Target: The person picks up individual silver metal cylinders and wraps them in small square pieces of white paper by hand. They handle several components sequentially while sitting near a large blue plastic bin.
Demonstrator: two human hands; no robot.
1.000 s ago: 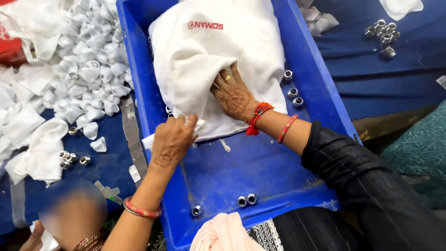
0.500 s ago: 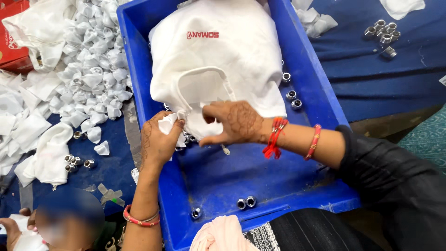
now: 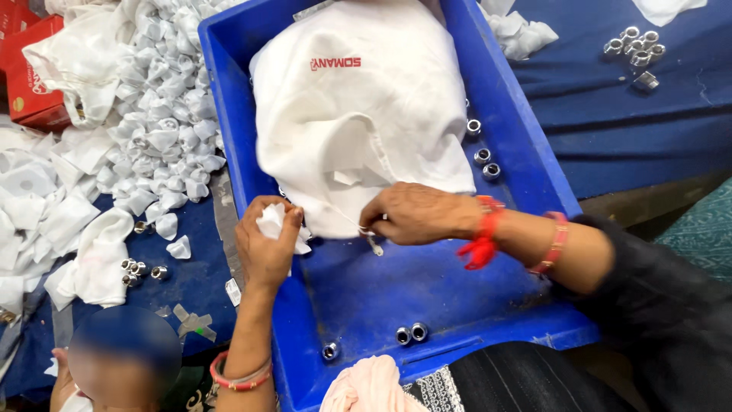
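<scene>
Right now, loose steel nuts (image 3: 409, 333) lie by the blue plastic crate's (image 3: 526, 160) near wall; left hand (image 3: 267, 244) clutches white wrapping paper (image 3: 273, 221), right hand (image 3: 415, 215) pinches the white cloth sack's (image 3: 358, 114) mouth. Beyond the crate's left edge, many twisted white wraps (image 3: 160, 130) sit finished.

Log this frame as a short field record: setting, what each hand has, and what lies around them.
setting: blue plastic crate on a blue-covered table
left hand: grip closed on a small white wrapper
right hand: pinches the lower edge of a large white cloth bag lying in the crate
in crate: loose metal nuts by the right wall and near the front wall
left of crate: heap of white wrapped pieces, a few bare nuts, red box
far right: cluster of nuts on the table
</scene>
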